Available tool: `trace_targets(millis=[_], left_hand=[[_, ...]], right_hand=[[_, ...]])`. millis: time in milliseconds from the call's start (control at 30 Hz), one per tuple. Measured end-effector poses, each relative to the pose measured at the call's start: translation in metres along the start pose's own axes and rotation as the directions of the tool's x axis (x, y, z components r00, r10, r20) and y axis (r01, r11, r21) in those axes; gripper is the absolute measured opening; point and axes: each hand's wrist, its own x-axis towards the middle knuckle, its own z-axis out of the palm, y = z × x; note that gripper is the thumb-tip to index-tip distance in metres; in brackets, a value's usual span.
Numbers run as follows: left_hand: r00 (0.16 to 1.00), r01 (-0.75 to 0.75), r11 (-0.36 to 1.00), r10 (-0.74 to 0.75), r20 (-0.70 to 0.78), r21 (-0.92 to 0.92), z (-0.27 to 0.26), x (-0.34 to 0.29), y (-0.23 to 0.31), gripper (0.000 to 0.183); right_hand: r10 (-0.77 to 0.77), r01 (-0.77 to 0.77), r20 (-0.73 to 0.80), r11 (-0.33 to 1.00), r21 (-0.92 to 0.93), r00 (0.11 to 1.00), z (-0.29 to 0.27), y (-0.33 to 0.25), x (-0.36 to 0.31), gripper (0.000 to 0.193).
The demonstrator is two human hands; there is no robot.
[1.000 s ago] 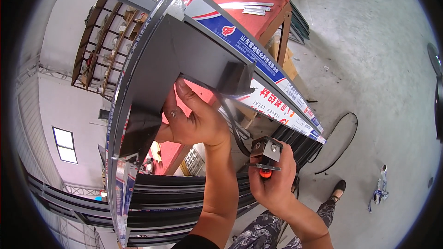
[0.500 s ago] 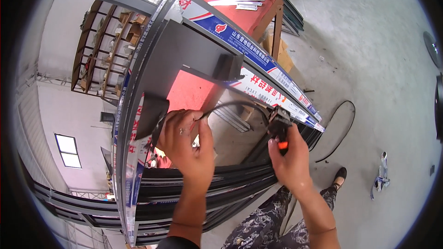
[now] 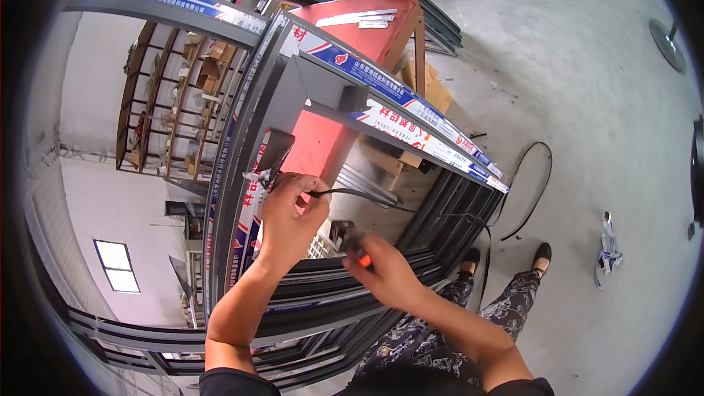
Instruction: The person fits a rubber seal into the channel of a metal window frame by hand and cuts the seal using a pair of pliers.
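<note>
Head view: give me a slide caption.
Left hand pinches a black strip by a grey frame; right hand grips a dark-and-orange tool.

A brown metal rack of open shelves [image 3: 182, 114] holding brown cardboard boxes [image 3: 210, 67] stands against a white wall [image 3: 92, 198] with a bright rectangular window [image 3: 116, 265]. Thin white strips [image 3: 376, 19] lie on a red-topped wooden table [image 3: 389, 48]. Crumpled white-and-blue plastic film [image 3: 609, 249] lies on the grey concrete floor [image 3: 543, 66].

The place was a workshop. It had metal frames [image 3: 292, 82], a red worktable [image 3: 355, 38], open storage shelves [image 3: 155, 99] and a concrete floor [image 3: 565, 95].
</note>
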Motion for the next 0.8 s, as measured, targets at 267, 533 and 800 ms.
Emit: trace_targets(millis=[267,533,800], left_hand=[[0.997,0.073,0.98,-0.075,-0.002,-0.186,0.005,-0.003,-0.001,0.01],[0.997,0.024,0.972,-0.042,-0.071,-0.234,0.008,-0.005,-0.008,0.01],[0.995,-0.032,0.981,0.013,-0.099,-0.192,0.013,-0.002,-0.005,0.006]], right_hand=[[-0.116,0.102,-0.166,0.991,-0.086,0.979,0.013,0.017,0.037,0.02],[-0.145,0.104,-0.216,0.976,-0.189,0.966,0.014,0.019,0.043,0.019],[-0.248,0.152,-0.207,0.908,-0.391,0.946,0.002,0.024,0.052,0.044]])
